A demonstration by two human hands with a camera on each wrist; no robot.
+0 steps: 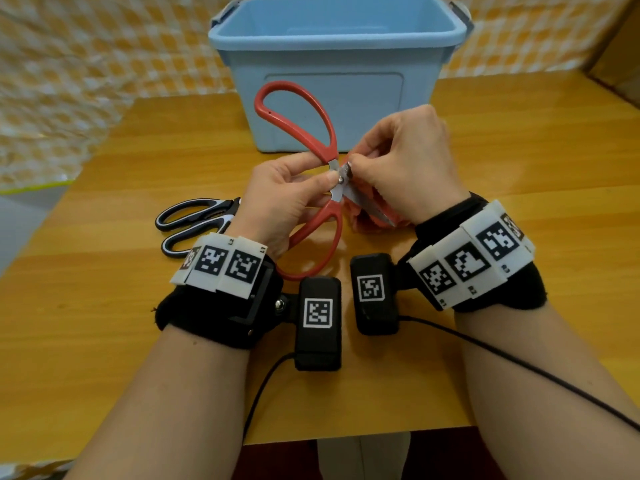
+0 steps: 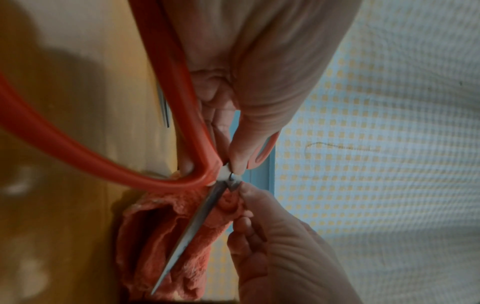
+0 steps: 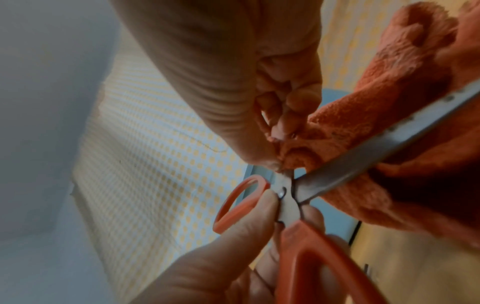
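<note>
The red scissors [image 1: 329,147] are held above the desk [image 1: 519,168], at the centre of the scene, in front of the blue bin [image 1: 332,109]. The handles are spread wide: one loop points far and left, the other points near, beside the left wrist.

The left hand [image 1: 277,199] grips the scissors at the pivot, with its thumb on the rivet and its fingers [image 1: 298,161] curled behind the joint.

The right hand [image 1: 405,161] pinches an orange cloth [image 1: 363,216] against the metal just right of the pivot. Its fingers [image 1: 360,157] are curled round the cloth.

The exposed blade [image 1: 367,202] has its long axis from the pivot towards the near right, passing below the right palm and over the bunched cloth. The tip lies close to the right wrist. The second blade is not clearly visible.

The right fingers therefore stand at the pivot end of the blade, and the tip lies near and right of them. A wipe along the blade probably runs in that direction, with the left hand acting as the fixed support.

A pair of black-handled scissors [image 1: 207,206] lies on the desk to the left.
</note>
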